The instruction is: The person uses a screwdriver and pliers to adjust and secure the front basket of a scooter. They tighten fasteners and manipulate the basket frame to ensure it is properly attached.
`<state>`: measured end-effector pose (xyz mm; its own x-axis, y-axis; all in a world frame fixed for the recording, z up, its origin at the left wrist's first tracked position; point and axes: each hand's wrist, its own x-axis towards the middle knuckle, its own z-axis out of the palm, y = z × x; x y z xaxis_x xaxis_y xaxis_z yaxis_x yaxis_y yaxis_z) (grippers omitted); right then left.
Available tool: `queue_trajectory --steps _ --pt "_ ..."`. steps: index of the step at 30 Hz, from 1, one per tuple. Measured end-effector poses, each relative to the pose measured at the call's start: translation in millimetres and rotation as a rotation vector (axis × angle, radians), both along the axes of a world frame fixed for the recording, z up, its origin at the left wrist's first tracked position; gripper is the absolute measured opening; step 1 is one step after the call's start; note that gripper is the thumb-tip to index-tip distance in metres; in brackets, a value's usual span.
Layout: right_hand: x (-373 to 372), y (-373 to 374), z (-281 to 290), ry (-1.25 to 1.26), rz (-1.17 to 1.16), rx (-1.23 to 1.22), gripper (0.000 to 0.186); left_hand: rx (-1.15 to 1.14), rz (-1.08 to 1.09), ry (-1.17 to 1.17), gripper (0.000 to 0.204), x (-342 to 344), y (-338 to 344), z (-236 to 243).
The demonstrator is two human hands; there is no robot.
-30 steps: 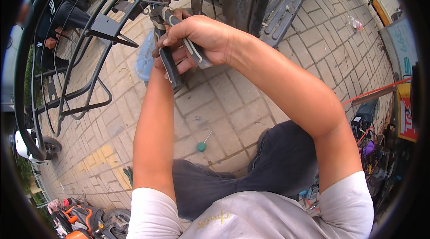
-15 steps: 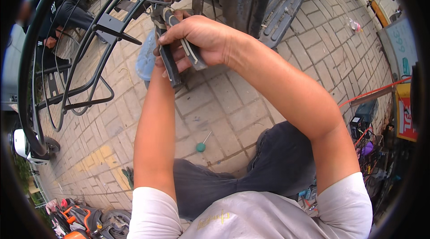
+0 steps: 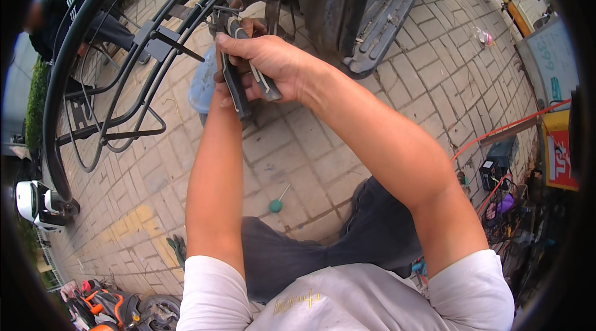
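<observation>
My right hand point(image 3: 273, 64) is closed round a pair of pliers point(image 3: 233, 86) with two dark, pale-edged handles, its thumb lying across the top. The handles point toward me and stand a little apart. Their far end is up against the dark metal parts below a black wire bicycle basket point(image 3: 118, 98), and what the jaws touch is hidden. Behind the handles is my left hand point(image 3: 219, 76), mostly covered by the pliers and my right hand; what its fingers do cannot be made out. A pale blue plastic piece point(image 3: 202, 82) lies just left of it.
A green-handled tool point(image 3: 276, 205) with a thin shaft lies on the paving before my knees. The vehicle's grey footboard point(image 3: 388, 27) is at the upper right. Cables and boxes point(image 3: 500, 176) crowd the right side. Another person point(image 3: 93, 17) sits at the upper left.
The view has shifted slightly, and my right forearm and elbow sit a bit lower and further left. My right hand keeps its hold on the pliers.
</observation>
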<state>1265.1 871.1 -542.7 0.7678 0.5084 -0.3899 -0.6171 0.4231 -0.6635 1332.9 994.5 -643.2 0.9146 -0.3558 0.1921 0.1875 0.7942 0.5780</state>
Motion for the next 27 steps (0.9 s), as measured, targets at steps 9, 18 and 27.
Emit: queue_trajectory --steps 9,18,27 --pt "-6 12 2 -0.135 -0.083 -0.246 0.043 0.709 0.374 -0.270 0.043 -7 -14 14" --pt "-25 -57 -22 -0.101 0.175 -0.289 0.026 0.975 -0.133 0.200 0.018 -86 -20 18" --pt "28 -80 -64 -0.345 0.344 -0.299 0.025 0.898 0.561 0.046 0.049 -101 -8 31"
